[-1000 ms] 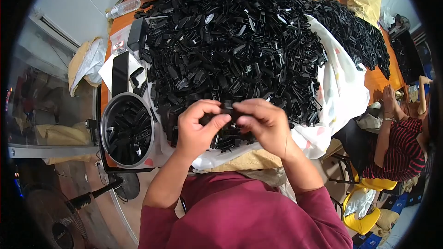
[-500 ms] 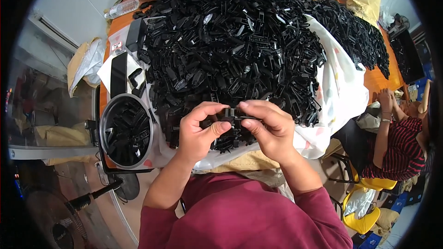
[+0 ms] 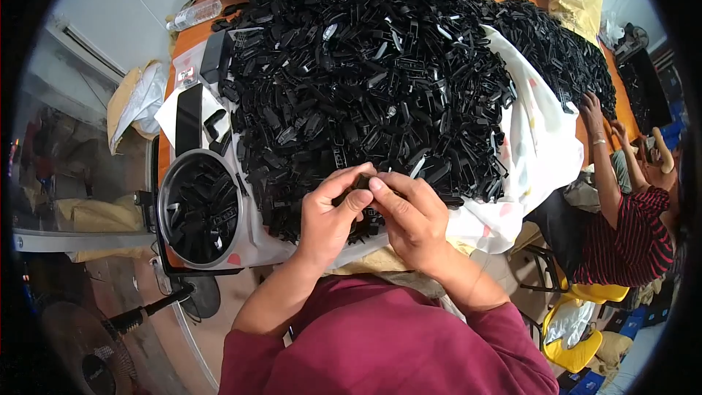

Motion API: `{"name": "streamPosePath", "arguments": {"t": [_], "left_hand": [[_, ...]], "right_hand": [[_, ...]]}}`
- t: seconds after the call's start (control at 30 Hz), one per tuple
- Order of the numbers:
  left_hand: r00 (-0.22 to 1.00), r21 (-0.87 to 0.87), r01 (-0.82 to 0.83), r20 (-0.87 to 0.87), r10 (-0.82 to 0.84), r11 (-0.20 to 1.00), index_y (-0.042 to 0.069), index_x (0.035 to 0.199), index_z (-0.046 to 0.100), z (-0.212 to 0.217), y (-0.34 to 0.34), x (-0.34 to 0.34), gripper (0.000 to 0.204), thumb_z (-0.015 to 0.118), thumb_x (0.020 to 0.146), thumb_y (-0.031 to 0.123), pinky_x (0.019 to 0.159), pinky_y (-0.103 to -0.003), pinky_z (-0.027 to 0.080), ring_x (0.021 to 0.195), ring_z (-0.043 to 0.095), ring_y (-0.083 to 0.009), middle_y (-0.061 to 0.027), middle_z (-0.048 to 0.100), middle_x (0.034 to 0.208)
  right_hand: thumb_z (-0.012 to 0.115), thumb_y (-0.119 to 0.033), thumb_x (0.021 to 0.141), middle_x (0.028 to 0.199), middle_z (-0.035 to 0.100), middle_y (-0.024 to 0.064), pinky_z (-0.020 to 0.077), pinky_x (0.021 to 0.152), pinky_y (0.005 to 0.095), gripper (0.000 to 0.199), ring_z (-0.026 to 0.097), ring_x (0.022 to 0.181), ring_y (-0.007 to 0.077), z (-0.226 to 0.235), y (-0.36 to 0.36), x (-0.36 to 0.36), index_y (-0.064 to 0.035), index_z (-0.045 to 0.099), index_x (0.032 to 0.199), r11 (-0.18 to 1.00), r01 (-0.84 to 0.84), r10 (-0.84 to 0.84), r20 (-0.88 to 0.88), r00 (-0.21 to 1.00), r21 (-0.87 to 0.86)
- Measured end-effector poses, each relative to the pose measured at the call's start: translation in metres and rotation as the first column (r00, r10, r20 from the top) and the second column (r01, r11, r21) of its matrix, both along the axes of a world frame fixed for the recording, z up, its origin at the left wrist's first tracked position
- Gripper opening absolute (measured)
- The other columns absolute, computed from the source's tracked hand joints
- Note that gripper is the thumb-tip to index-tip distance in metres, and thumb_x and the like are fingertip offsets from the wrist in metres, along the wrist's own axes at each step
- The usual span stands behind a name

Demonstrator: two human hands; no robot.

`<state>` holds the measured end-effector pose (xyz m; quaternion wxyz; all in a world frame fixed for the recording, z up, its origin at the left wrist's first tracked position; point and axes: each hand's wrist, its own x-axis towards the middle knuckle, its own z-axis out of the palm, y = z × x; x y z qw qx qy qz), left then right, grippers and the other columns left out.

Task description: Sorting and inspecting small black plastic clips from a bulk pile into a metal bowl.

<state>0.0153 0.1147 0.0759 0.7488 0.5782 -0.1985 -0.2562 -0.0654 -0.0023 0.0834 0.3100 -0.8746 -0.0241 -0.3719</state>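
Between my two hands sits a small black plastic part (image 3: 362,182), mostly covered by fingers. My left hand (image 3: 330,212) is closed on it, thumb and forefinger pinching from the left. From the right, my right hand (image 3: 413,213) presses its thumb and fingers onto the same part. Both hands hover over the near edge of a large heap of black plastic parts (image 3: 351,80). Left of my left hand stands a round metal bowl (image 3: 162,208), with more black parts (image 3: 205,208) in it.
White plastic sheeting (image 3: 545,139) lies under the heap's right side. At the far left are a clear bottle (image 3: 196,13) and a dark flat phone-like slab (image 3: 188,118). A co-worker in a striped shirt (image 3: 636,234) reaches toward a second black heap (image 3: 559,51) at right.
My hands have come closer together, and the right one has moved left and turned over the part. The co-worker's arm has stretched forward to the second heap.
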Motion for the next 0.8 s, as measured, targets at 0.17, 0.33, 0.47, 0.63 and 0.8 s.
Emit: {"name": "streamPosePath", "arguments": {"t": [0.17,0.33,0.47,0.63,0.8], "left_hand": [[0.96,-0.122,0.027,-0.273,-0.06,0.992,-0.003,0.108,0.059,0.0,0.012,0.005,0.029,0.06,0.084,0.014,0.052,-0.018,0.039,0.058,0.047,-0.0048,-0.003,0.061,0.082],[0.988,0.216,-0.106,0.135,0.078,0.971,0.0,0.1,0.062,0.015,0.054,0.016,0.02,0.055,0.084,0.009,0.054,-0.018,0.039,0.057,0.048,-0.0055,-0.002,0.057,0.08],[0.389,0.324,-0.832,0.92,0.056,0.451,0.0,0.094,0.062,0.02,0.117,0.075,0.017,0.059,0.082,0.012,0.073,-0.032,0.045,0.083,0.058,-0.0279,-0.0129,0.061,0.091],[0.468,0.47,-0.847,0.881,-0.071,0.249,0.004,0.098,0.063,0.011,0.149,0.087,0.029,0.065,0.078,0.025,0.08,-0.038,0.042,0.095,0.052,-0.0308,-0.0127,0.057,0.104],[0.203,0.309,-0.89,0.927,-0.316,0.335,0.01,0.1,0.065,0.012,0.108,0.079,0.038,0.072,0.067,0.027,0.086,-0.042,0.039,0.103,0.048,-0.0301,-0.0121,0.053,0.112]], "right_hand": [[0.065,-0.008,0.079,0.092,0.06,0.0155,0.0482,0.067,0.0295,0.029,0.06,0.077,0.0246,0.01,0.011,-0.008,0.0023,0.058,0.105,0.603,0.201,0.215,-0.4,0.891,0.772],[0.066,-0.011,0.078,0.087,0.063,0.0137,0.0481,0.064,0.0293,0.023,0.061,0.07,0.0227,0.005,-0.011,0.017,0.0021,0.062,0.096,0.865,0.047,0.183,-0.402,0.897,0.5],[0.066,-0.015,0.075,0.087,0.062,0.0148,0.0477,0.069,0.0331,0.025,0.061,0.08,0.0278,-0.017,-0.091,0.049,-0.0021,0.063,0.096,0.905,0.422,-0.421,-0.278,0.863,-0.06],[0.068,-0.019,0.071,0.098,0.058,0.0091,0.0457,0.077,0.0351,0.035,0.054,0.092,0.028,-0.022,-0.116,0.082,-0.0116,0.062,0.105,0.877,0.375,-0.472,-0.388,0.792,-0.3],[0.066,-0.018,0.073,0.097,0.059,0.006,0.0446,0.079,0.0335,0.032,0.054,0.091,0.026,-0.022,-0.107,0.077,-0.0125,0.062,0.104,0.886,0.397,-0.452,-0.249,0.857,-0.242]]}}
